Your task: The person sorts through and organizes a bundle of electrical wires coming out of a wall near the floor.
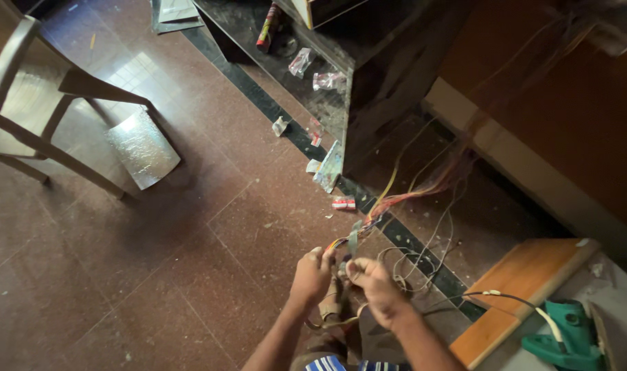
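Observation:
A bundle of coloured wires (396,196) in red, yellow and white hangs down from the upper right and ends between my two hands. My left hand (312,273) pinches the wire ends near a small grey-green piece (353,240) that sticks up from the bundle. My right hand (375,282) grips the same wires just to the right, fingers closed around them. Thin white wires (430,257) loop loosely over the floor beside my right hand.
A wooden chair (31,103) stands at the left on the brown tiled floor. A dark stone shelf (313,62) holds wrappers and a small can. Paper scraps (327,168) lie at its foot. A wooden board (526,288) and a green power tool (567,333) lie at the lower right.

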